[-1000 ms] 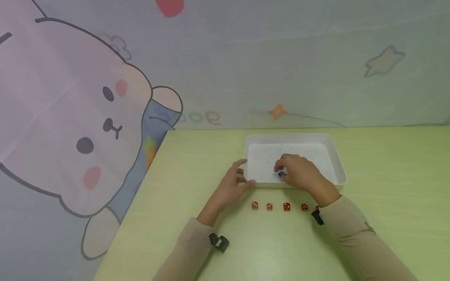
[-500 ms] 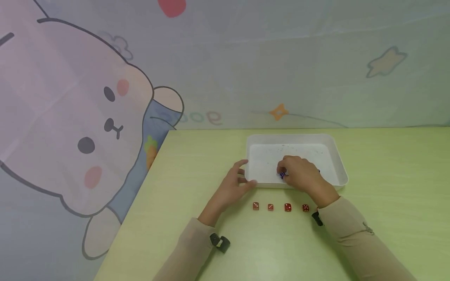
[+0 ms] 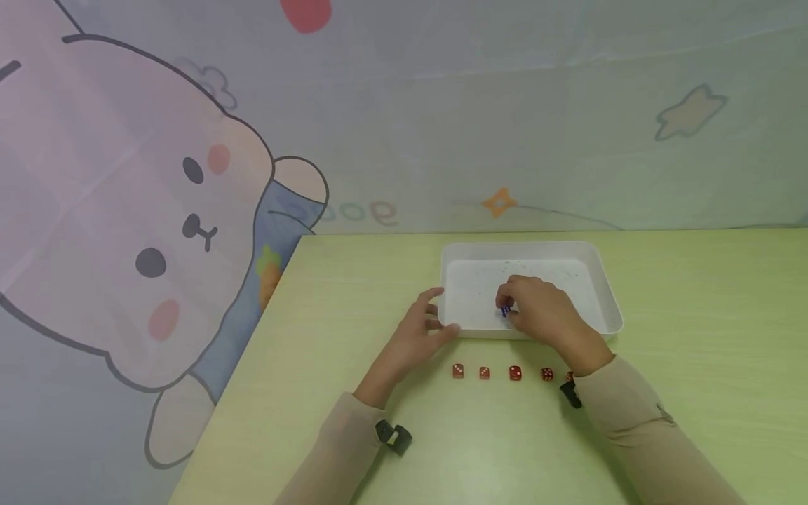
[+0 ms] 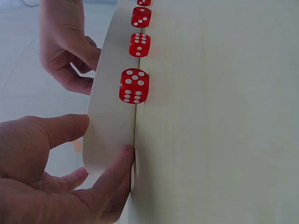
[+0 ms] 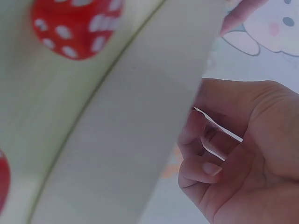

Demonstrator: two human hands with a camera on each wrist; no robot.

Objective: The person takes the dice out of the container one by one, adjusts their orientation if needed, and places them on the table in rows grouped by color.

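Observation:
My right hand [image 3: 539, 308] reaches into the white tray [image 3: 524, 250] and pinches a small blue die [image 3: 505, 311] between thumb and fingers, low over the tray floor near its front wall. In the right wrist view the tray wall [image 5: 126, 102] hides the fingertips and the die. At the tray's front left corner, my left hand [image 3: 416, 330] rests with its fingers spread along the left side and its thumb at the front edge. The left wrist view shows these nearly straight fingers touching the tray wall [image 4: 107, 116].
In front of the tray, red dice stand in a row on the table [image 3: 467, 442], among them a leftmost die [image 3: 458, 371] and a two-spot die [image 3: 515, 373]. The right sleeve [image 3: 625, 393] partly covers the die at the row's right end. A printed cloth [image 3: 404, 140] hangs behind.
My right thumb and fingers have closed in on the blue die, which has shifted very slightly. The left hand stays at the tray corner, and the red dice have not moved.

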